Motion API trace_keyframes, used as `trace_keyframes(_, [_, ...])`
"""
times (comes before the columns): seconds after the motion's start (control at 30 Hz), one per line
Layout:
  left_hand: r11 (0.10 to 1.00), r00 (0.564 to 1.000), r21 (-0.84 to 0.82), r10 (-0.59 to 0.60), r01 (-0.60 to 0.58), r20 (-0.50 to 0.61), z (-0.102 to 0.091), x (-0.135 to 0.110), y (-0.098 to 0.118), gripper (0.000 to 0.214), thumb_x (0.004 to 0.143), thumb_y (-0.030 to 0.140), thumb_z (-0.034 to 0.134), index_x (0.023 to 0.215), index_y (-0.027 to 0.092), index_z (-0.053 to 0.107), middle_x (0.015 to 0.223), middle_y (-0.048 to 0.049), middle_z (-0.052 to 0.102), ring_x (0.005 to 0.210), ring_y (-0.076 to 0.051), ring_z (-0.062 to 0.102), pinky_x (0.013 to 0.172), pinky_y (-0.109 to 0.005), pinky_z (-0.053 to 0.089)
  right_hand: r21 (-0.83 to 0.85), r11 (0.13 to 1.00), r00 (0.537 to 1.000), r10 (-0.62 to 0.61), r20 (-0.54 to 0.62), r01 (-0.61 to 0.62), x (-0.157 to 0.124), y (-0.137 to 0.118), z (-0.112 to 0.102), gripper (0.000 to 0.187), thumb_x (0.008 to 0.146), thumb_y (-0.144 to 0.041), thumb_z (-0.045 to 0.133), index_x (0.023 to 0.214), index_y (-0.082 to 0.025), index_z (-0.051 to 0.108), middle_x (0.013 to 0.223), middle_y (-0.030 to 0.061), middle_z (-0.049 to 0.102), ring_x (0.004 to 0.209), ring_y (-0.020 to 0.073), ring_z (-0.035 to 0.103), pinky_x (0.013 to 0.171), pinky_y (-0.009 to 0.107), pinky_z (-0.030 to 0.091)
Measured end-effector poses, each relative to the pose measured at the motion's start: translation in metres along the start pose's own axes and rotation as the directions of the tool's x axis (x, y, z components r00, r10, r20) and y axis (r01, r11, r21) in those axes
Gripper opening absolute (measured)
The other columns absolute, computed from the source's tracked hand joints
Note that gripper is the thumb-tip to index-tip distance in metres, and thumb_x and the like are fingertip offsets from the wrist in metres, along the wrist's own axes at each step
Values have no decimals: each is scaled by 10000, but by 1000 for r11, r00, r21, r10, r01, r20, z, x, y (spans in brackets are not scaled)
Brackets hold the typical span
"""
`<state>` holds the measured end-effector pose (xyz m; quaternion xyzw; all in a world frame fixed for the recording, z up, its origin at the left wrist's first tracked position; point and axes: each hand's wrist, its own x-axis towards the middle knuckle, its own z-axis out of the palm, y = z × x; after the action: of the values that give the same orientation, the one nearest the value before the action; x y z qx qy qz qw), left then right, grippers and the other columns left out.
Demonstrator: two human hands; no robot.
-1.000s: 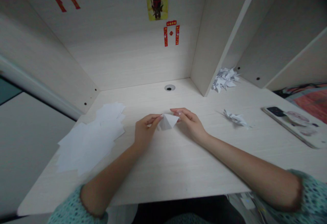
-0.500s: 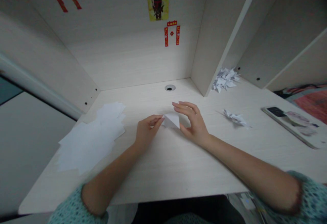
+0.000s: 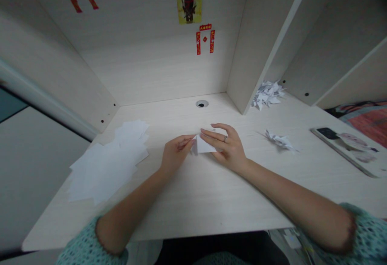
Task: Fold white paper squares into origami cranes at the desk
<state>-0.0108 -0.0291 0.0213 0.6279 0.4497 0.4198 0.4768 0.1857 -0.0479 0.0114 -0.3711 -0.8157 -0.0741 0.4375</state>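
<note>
A small folded white paper (image 3: pixel 205 146) is held just over the middle of the desk. My left hand (image 3: pixel 177 150) pinches its left corner between thumb and fingertips. My right hand (image 3: pixel 228 142), with a ring on one finger, has the paper's right part between the thumb below and the fingers on top. These fingers hide some of the paper's upper edge and right side. A loose pile of white paper sheets (image 3: pixel 105 164) lies to the left of my left hand. Several folded white paper pieces (image 3: pixel 279 140) lie in a small heap right of my right hand.
A bigger heap of folded papers (image 3: pixel 267 94) sits behind the upright panel (image 3: pixel 256 55). A phone (image 3: pixel 344 148) lies at the right of the desk (image 3: pixel 187 204). A round cable hole (image 3: pixel 202 103) is near the back wall, which bears red stickers (image 3: pixel 205 39).
My right fingers have come down onto the paper and moved left over it. The paper has turned and shows a different face. My left hand keeps its pinch.
</note>
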Motion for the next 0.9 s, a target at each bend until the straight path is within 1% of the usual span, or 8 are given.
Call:
trace_keyframes(0.13, [998,999,-62,-28,29,17,1,0,1,352,755,377,642,1029,161,687,1001,-85,719,907,-215,672,827,-326,514,1,1000,999,-15,45,15,0,0,-1,565,770,-111,523,1294,-322,505,1226,-17,624,1189,287,473,949,508,421])
trace_keyframes(0.27, [997,1000,-76,-7,8,11,0,-1,2,345,758,382,640,1027,171,689,1008,-79,718,911,-215,672,820,-320,518,8,1000,996,6,85,-7,0,-1,-1,563,777,-102,493,1286,-343,510,1229,-23,621,1214,289,463,955,527,417])
trace_keyframes(0.5, [999,998,3,45,-45,-33,-2,-3,4,302,768,367,633,992,180,709,1017,-72,716,896,-213,674,821,-326,524,-37,996,992,-71,106,75,-1,-1,1,574,770,-102,515,1311,-290,488,1267,-10,595,1245,295,428,979,521,404])
trace_keyframes(0.63, [997,997,50,59,-57,-45,-2,-4,6,277,769,361,633,970,191,720,994,-65,722,879,-204,674,809,-314,523,-49,996,991,-62,121,68,-2,-1,2,579,767,-86,504,1303,-305,492,1267,-19,594,1249,290,429,982,521,403])
trace_keyframes(0.7, [998,998,36,55,-54,-38,-3,-3,5,276,763,362,639,965,192,720,991,-62,722,867,-198,673,796,-304,523,-52,996,990,-63,122,69,-2,-2,2,574,768,-88,513,1302,-300,492,1265,-13,597,1254,292,424,981,522,405])
trace_keyframes(0.8, [999,1000,-53,6,-6,-8,-3,-1,2,299,751,385,648,963,185,714,960,-59,725,848,-189,668,771,-295,525,-63,995,989,-71,129,79,-2,-2,2,560,782,-109,528,1308,-299,481,1275,-7,589,1257,295,420,985,528,402])
trace_keyframes(0.9, [976,994,-188,-105,110,33,-3,2,1,347,760,449,618,929,162,714,885,-65,724,795,-181,658,729,-296,532,-95,991,982,-78,173,96,1,-3,2,531,801,-151,540,1313,-274,474,1318,10,552,1262,308,410,1007,545,380])
